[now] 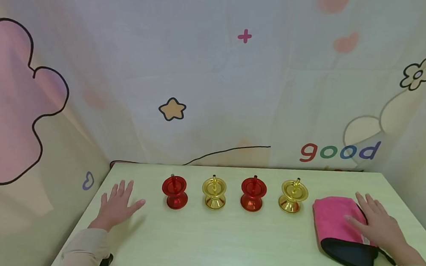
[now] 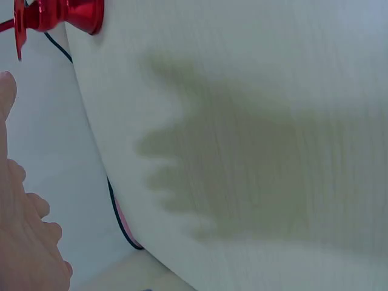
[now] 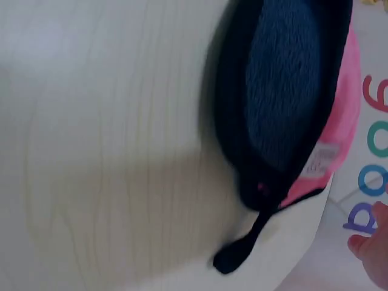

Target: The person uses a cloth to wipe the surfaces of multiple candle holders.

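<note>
My left hand (image 1: pixel 115 207) hovers palm down over the left part of the table, fingers spread, its shadow below. It holds nothing; nearest is a red footed metal oil lamp (image 1: pixel 177 200), also at the top left of the left wrist view. My right hand (image 1: pixel 381 224), fingers extended, is over the right side of a pink cloth pouch (image 1: pixel 333 217) with a black edge. The right wrist view shows the pouch's dark blue fleecy opening (image 3: pixel 285 91), white tag (image 3: pixel 319 160) and black strap (image 3: pixel 242 242). That hand grips nothing.
Right of the first lamp, a gold lamp (image 1: pixel 215 201), another red lamp (image 1: pixel 251 202) and another gold lamp (image 1: pixel 289 203) continue the row. Each has a short upright stem in its dish. Behind the pale wooden table (image 1: pixel 225 245) hangs a printed curtain (image 1: pixel 218 78).
</note>
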Action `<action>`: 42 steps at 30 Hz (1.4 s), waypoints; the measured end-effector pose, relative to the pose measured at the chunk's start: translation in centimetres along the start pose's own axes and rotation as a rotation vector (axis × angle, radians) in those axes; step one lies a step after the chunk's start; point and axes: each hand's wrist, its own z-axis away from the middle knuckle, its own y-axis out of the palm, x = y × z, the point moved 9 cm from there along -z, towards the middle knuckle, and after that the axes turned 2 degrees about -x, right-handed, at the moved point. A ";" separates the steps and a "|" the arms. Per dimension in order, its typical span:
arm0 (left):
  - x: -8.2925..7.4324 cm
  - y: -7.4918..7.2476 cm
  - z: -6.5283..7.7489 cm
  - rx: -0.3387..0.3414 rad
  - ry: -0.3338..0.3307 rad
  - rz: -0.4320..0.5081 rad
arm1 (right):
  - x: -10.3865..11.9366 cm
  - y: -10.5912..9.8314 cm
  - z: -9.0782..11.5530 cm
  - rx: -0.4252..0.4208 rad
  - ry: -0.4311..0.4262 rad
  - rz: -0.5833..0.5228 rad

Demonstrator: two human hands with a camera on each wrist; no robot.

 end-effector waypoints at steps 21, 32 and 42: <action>-5.7 3.0 -2.2 -0.009 -0.010 0.280 | 3.2 3.5 -1.9 0.043 -0.031 -0.132; -7.0 4.0 -3.3 -0.060 -0.070 0.482 | 2.7 4.9 -2.3 0.038 0.010 -0.085; -8.0 4.4 -4.2 -0.113 -0.096 0.499 | 2.4 5.4 -2.6 0.050 0.048 -0.071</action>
